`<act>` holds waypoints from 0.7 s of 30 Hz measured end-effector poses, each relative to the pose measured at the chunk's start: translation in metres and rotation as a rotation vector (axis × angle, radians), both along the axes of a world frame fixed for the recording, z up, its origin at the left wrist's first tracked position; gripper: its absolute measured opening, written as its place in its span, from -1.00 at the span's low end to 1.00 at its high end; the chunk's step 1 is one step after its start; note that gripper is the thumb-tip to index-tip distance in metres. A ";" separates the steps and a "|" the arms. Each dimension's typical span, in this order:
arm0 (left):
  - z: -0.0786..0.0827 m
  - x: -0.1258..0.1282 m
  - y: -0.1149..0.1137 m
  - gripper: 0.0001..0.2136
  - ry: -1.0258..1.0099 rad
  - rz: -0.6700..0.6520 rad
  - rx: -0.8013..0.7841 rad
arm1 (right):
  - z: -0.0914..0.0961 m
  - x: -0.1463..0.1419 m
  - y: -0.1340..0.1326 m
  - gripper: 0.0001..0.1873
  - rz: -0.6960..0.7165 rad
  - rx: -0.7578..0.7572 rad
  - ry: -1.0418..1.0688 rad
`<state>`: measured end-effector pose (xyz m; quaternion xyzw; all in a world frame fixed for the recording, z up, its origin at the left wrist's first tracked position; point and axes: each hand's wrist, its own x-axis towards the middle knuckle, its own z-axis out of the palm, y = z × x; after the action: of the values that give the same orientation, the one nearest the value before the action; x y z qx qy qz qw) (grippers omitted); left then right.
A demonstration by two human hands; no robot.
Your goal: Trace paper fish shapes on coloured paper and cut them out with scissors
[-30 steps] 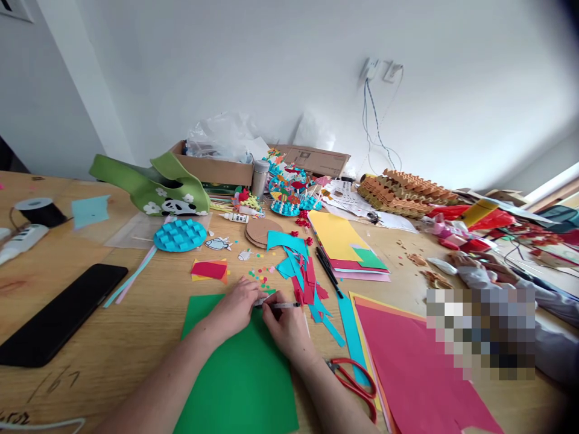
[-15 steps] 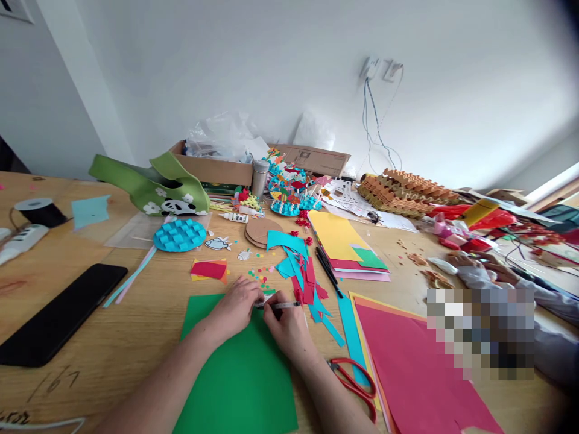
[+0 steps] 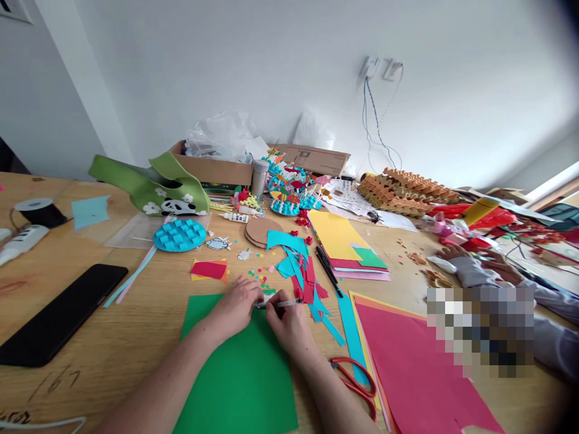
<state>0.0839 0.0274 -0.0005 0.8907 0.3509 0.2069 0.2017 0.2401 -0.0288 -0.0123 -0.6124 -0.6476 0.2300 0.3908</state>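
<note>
- R hand [image 3: 288,322] shifted slightly right since prev frame, grips pen [image 3: 284,303]
- L hand [image 3: 233,308] pinches white scrap [image 3: 268,298] at pen tip
- Hands close together, not clamped on each other, at top edge of green card [image 3: 235,377]
- Red scissors [image 3: 355,380] right of card
- Co-worker's hand [image 3: 452,253] moved left, on table

The single head-worn camera looked forward and down from the person's own viewpoint, with the left hand [image 3: 233,310] and right hand [image 3: 289,322] close at bottom centre, across a long wooden table [image 3: 136,337] toward a white wall [image 3: 271,72] filling the upper frame.
</note>
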 end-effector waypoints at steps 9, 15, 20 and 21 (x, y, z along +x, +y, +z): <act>-0.002 0.002 -0.001 -0.78 -0.029 0.021 0.016 | -0.002 0.002 0.001 -0.92 -0.014 -0.016 0.037; -0.004 0.002 -0.001 -0.80 -0.035 0.025 0.040 | 0.003 0.001 0.001 -0.91 -0.026 -0.002 0.055; -0.004 0.002 0.000 -0.82 -0.019 0.020 0.028 | 0.006 0.001 0.001 -0.92 -0.032 -0.008 0.071; -0.004 0.002 0.000 -0.82 -0.015 0.020 0.025 | 0.006 0.001 0.002 -0.92 -0.033 -0.007 0.068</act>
<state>0.0864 0.0275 -0.0044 0.8879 0.3558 0.2201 0.1911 0.2412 -0.0272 -0.0061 -0.6161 -0.6229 0.2465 0.4143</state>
